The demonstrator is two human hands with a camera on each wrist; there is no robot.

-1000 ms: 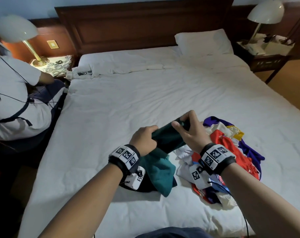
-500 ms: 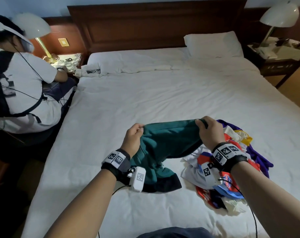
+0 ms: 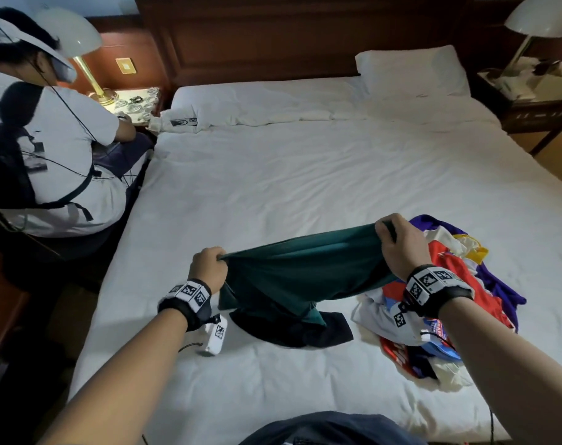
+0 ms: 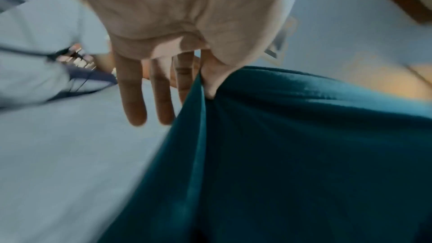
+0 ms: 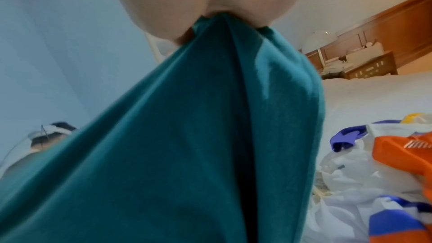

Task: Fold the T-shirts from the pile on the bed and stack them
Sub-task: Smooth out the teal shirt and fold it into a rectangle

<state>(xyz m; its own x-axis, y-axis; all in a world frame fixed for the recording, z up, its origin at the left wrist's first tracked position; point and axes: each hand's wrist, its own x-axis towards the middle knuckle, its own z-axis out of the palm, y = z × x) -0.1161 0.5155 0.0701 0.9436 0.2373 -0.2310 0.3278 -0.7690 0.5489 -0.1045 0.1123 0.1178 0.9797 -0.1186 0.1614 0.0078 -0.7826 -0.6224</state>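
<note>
I have my left hand (image 3: pixel 209 266) and right hand (image 3: pixel 398 240) each pinching the teal T-shirt (image 3: pixel 305 274) above the bed (image 3: pixel 305 175), beside the pile (image 3: pixel 446 303). Its dragging lower part (dark, bunched) could crease when laid down.

A teal T-shirt (image 3: pixel 302 268) with dark trim; beside the right hand (image 3: pixel 398 242), a red, white, purple and yellow pile (image 3: pixel 450 284) on white bedding (image 3: pixel 305 175).

Now pulled well apart from the bunched grip of a second ago: left hand (image 3: pixel 208 268) and right hand (image 3: pixel 400 244), stretching the teal cotton T-shirt (image 3: pixel 300 271) wide above the white bed (image 3: pixel 273 175).
</note>
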